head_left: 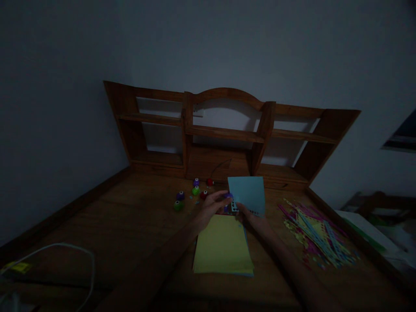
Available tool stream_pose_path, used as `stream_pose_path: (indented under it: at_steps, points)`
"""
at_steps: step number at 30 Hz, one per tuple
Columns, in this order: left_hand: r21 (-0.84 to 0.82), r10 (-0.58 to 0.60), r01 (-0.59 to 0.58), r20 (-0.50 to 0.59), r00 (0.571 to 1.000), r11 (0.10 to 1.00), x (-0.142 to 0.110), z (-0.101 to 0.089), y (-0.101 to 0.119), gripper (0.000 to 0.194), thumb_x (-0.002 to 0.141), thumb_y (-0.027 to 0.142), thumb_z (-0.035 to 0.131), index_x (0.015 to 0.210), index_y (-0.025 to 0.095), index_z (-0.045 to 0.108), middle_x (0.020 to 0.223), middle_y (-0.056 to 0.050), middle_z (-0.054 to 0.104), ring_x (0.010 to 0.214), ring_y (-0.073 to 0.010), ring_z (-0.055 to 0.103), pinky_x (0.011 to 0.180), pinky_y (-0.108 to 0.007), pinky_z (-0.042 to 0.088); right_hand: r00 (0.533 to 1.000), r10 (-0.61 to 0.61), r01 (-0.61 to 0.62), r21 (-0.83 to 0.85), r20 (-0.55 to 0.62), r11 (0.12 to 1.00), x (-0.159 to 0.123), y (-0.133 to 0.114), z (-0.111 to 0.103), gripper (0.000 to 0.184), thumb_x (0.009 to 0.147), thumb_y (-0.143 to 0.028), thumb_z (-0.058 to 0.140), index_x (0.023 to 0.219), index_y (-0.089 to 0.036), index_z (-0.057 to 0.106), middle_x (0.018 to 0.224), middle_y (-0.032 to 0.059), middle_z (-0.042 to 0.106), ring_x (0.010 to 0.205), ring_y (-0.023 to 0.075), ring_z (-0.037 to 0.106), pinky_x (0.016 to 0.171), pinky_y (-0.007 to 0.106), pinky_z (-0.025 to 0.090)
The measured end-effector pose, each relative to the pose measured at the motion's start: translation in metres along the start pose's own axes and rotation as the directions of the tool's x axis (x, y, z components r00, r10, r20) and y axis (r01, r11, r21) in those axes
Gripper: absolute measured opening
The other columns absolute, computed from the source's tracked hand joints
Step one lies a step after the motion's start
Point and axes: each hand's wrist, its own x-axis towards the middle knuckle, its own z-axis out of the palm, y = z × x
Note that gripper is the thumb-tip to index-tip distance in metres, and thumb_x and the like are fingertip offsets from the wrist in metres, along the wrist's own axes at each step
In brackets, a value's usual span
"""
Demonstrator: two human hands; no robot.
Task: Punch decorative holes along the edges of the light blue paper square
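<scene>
My left hand (208,211) is closed around a small purple craft punch (229,195), fingers on its top and side. A light blue sheet of paper (249,190) is pinched in my right hand (256,221), its lower edge at the punch. Dark punched shapes show along that edge. Just below both hands lies a stack of yellow paper (224,247) with blue sheets showing underneath. To the left of my left hand stand more punches: a purple one (196,183), a green one (195,190), a red one (203,195) and others.
Punched paper strips (315,234) in pink, blue and yellow are heaped on the desk's right side. A wooden shelf unit (227,133) rises along the back. At the lower left a white cable (92,264) loops near a yellow item (20,267). The room is dim.
</scene>
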Motion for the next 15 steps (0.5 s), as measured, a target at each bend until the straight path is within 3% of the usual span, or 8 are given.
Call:
stream_pose_path:
  at_steps: [6, 15]
  points:
    - [-0.034, -0.001, 0.002, 0.003, 1.0, 0.999, 0.0014, -0.0008, -0.0017, 0.052, 0.066, 0.038, 0.081, 0.111, 0.018, 0.064, 0.104, -0.009, 0.066, 0.08, -0.0163, 0.061, 0.065, -0.025, 0.046, 0.999, -0.033, 0.032, -0.065, -0.002, 0.997, -0.0023, -0.0052, -0.0028, 0.041, 0.071, -0.058, 0.064, 0.081, -0.018, 0.068, 0.083, 0.0082, 0.073, 0.075, 0.0246, 0.068, 0.072, 0.037, 0.054]
    - [0.002, 0.018, -0.018, 0.009, 1.0, 1.0, -0.0003, 0.0001, 0.0007, 0.049, 0.069, 0.047, 0.076, 0.104, 0.016, 0.063, 0.087, -0.005, 0.063, 0.061, -0.0097, 0.053, 0.053, -0.021, 0.037, 1.0, -0.005, 0.006, -0.056, 0.01, 0.998, -0.0035, -0.0073, -0.0026, 0.038, 0.07, -0.057, 0.066, 0.078, -0.019, 0.069, 0.077, 0.008, 0.073, 0.079, 0.0256, 0.067, 0.077, 0.038, 0.054]
